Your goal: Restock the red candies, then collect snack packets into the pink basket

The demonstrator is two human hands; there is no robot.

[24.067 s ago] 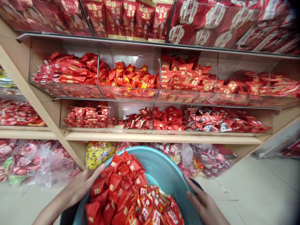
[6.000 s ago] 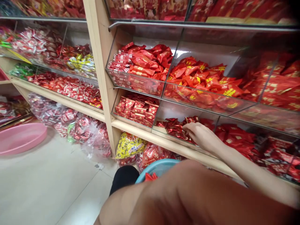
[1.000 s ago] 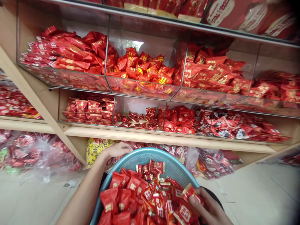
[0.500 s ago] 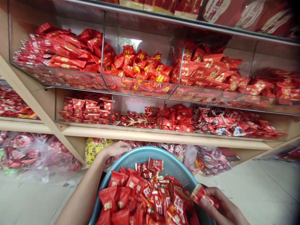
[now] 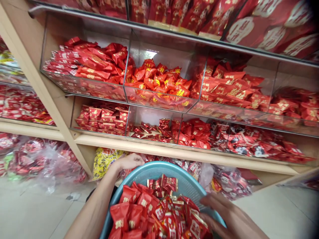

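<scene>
A blue-green plastic basket (image 5: 159,165) is heaped with red packets (image 5: 121,214) and smaller shiny red-and-gold packets (image 5: 169,183). My left hand (image 5: 131,161) is closed around the basket's far left rim. At the basket's right side, my right hand (image 5: 219,212) reaches over the rim with thumb and fingers apart, blurred by motion. Its fingertips are beside the packets at the right of the heap, and no packet shows between them.
Ahead, a wooden shelf (image 5: 189,154) carries clear bins of red packets (image 5: 159,79). Bags of sweets lie beneath it, a yellow one (image 5: 107,162) among them. Large red bags (image 5: 184,15) stand on top. Pale floor tiles (image 5: 32,209) show on both sides.
My right hand has let go of the red-and-gold packet and moved slightly left over the rim. The shelves sit lower and further right in view. My left hand still grips the rim.
</scene>
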